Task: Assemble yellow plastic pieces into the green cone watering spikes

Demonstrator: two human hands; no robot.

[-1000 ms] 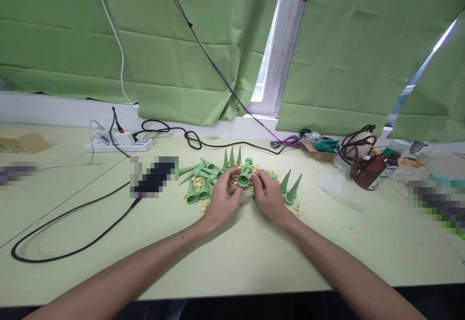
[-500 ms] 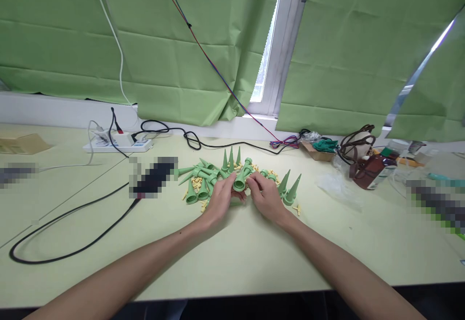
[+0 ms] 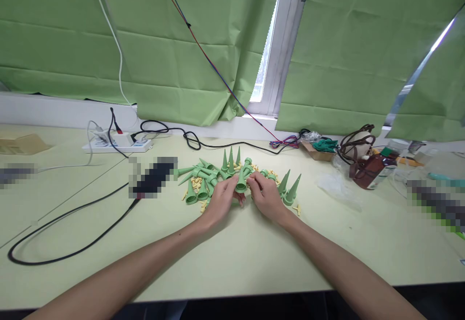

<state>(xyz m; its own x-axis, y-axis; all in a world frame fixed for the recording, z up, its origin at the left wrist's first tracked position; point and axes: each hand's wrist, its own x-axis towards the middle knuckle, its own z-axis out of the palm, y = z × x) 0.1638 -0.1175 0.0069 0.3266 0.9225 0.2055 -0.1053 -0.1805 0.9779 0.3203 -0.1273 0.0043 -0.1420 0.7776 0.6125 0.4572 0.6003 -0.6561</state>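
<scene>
My left hand (image 3: 221, 199) has its thumb and fingers closed around a hollow green plastic spike (image 3: 241, 182), its wide open end toward me and tilted downward. Right beside it, my right hand (image 3: 268, 196) is closed in a pinch; whatever is between its fingertips is hidden or too small to name. Around both hands lies a heap of similar green spikes (image 3: 191, 195), some lying down and several standing point up, such as the spike (image 3: 292, 191) to the right. Small yellow T-shaped pieces (image 3: 196, 183) are scattered among them, with one yellow piece (image 3: 298, 209) off at the right.
Left of the heap are a blurred dark device (image 3: 154, 177) with a looped black cable (image 3: 72, 257) and a power strip (image 3: 118, 144). To the right are clear plastic wrap (image 3: 337, 187), a brown bottle (image 3: 376, 169) and a small cardboard box (image 3: 317, 151).
The spike in my left hand has tipped so that its open end faces further down. My left fingers have shifted slightly; my right hand stays pinched in about the same place.
</scene>
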